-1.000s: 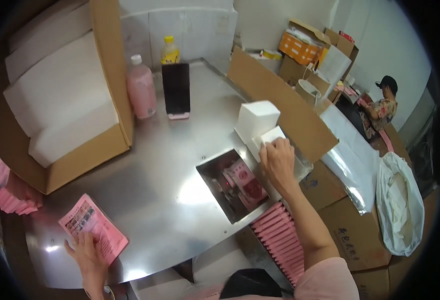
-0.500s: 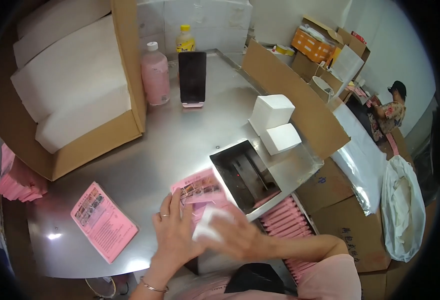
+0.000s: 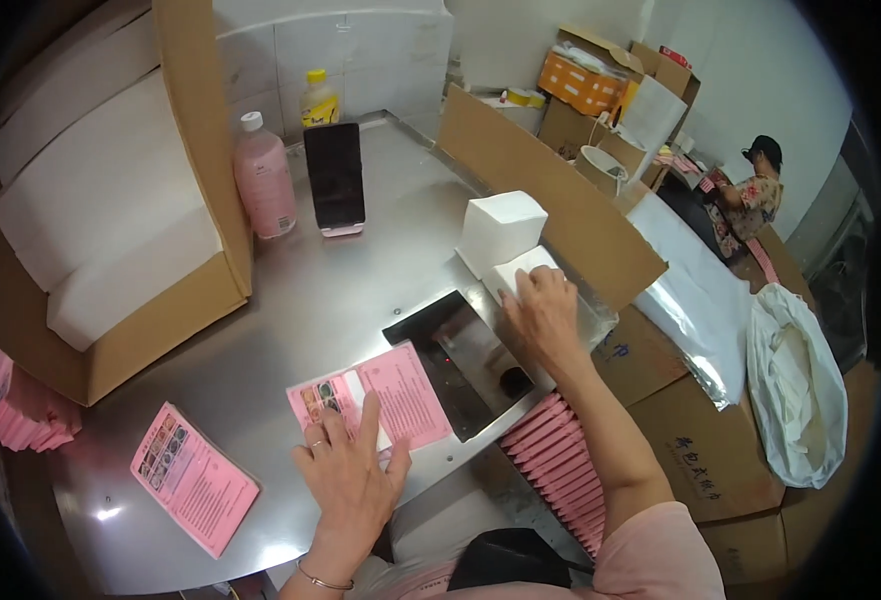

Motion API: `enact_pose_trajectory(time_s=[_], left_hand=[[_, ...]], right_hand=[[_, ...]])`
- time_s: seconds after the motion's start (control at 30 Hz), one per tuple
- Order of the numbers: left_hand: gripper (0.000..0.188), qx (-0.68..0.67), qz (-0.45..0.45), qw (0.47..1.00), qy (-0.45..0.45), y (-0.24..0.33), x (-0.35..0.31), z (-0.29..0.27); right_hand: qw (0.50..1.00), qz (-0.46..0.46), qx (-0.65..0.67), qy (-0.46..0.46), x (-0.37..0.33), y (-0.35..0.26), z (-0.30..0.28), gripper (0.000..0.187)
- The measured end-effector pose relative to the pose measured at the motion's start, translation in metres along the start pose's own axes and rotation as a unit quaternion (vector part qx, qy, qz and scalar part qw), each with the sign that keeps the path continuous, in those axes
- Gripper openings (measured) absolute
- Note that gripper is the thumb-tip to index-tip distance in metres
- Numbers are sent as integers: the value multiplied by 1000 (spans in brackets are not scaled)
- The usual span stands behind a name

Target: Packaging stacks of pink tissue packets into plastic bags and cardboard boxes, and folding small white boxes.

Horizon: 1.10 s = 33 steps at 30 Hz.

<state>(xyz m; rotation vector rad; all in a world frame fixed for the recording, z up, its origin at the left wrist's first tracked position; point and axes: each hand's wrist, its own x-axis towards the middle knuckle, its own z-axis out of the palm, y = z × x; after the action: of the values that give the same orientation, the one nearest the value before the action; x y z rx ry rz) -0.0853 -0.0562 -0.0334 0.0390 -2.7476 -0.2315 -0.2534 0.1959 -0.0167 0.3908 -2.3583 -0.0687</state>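
My left hand (image 3: 348, 475) lies on a pink printed sheet (image 3: 415, 395) with small food pictures, its fingers stretched over it. A narrow white folded strip (image 3: 356, 388), apparently tissue, lies across that sheet beneath the fingers. My right hand (image 3: 550, 315) reaches farther out, fingers curled over the top of the nearer white tissue stack (image 3: 508, 272); its fingertips are partly hidden. Behind it stands a taller white tissue stack (image 3: 502, 228). Between the sheet and the stacks is a dark rectangular opening (image 3: 460, 350) in the metal table. A pile of pink printed sheets (image 3: 195, 482) lies at left.
A large carton (image 3: 175, 310) of white stacks stands at left, beside pink bundles (image 3: 30, 405). A phone (image 3: 335, 180) and pink bottle (image 3: 265, 180) stand at the back. Pink packets (image 3: 560, 465) line up below the table edge. A cardboard flap (image 3: 550, 190) borders the right; another person (image 3: 750, 200) sits beyond.
My right hand has moved from beside my left hand, where it held something white, to the nearer tissue stack. The pink sheet now lies flat with the white strip on it. The view has shifted.
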Motion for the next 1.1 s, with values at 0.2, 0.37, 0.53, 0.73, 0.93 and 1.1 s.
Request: enact_pose_trajectory(time_s=[0.2,0.37,0.53,0.73,0.93,1.1], left_hand=[[57,-2,36,999,25,-6,3,-12],[48,-71,78,994,-8,-3,-4,-2],[38,-103,87,991,7,-2,-1,1],[43,-181,145,972,-30,-9,-8,-4],[79,-161,91,980,-78,-30,-1,-33],[80,-210,87,971,-69,-9,2,-26]], right_hand=[[991,49,117,-31,-4,11,12,14],[982,43,181,12,-8,7,8,13],[981,36,189,-13,-10,16,6,15],[980,-32,189,50,-19,-4,-8,41],[861,-384,334,-2,-84,-120,-77,32],[919,-220,274,-177,-29,-138,-13,21]])
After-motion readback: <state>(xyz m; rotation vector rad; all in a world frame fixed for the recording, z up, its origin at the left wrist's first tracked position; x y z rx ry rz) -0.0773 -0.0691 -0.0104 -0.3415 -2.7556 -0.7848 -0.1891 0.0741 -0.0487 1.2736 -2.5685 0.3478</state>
